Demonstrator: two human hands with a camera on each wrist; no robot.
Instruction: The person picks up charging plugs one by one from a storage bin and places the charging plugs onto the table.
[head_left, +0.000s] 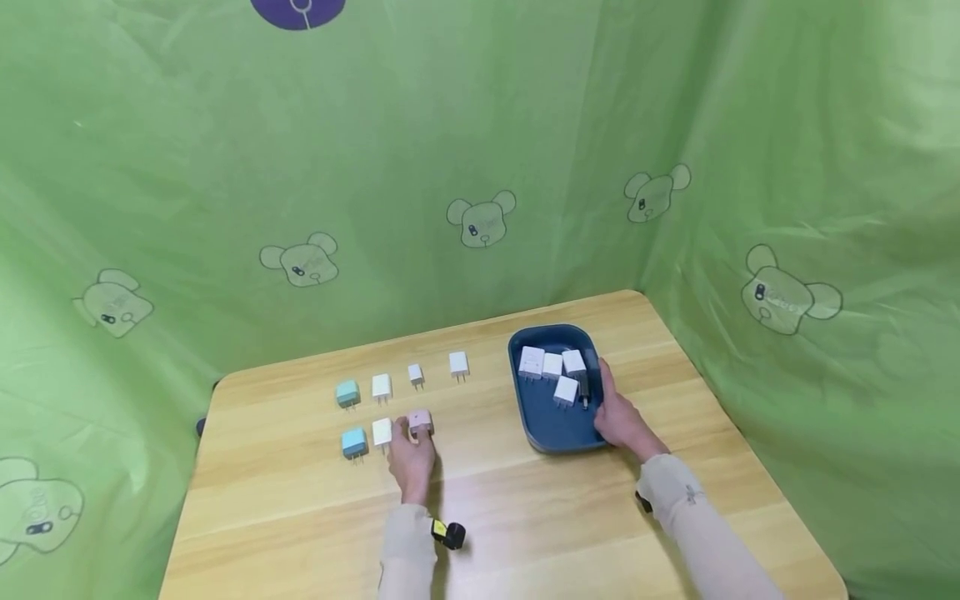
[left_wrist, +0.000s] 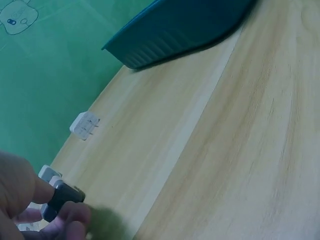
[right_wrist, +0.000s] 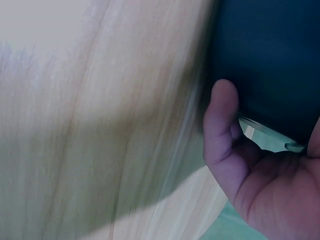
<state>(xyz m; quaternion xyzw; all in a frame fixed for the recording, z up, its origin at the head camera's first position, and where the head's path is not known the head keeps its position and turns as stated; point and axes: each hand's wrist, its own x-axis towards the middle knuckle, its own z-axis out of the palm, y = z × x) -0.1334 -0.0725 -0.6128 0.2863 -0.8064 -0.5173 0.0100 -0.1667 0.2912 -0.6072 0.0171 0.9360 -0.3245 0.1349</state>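
Left hand [head_left: 412, 457] pinches a pink charger [head_left: 421, 421] on the table [head_left: 525, 517]; right hand [head_left: 619, 419] grips the blue tray [head_left: 558, 433] at its right rim.

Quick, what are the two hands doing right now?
Left hand: pinches the pink charger on the table.
Right hand: grips the rim of the blue tray.
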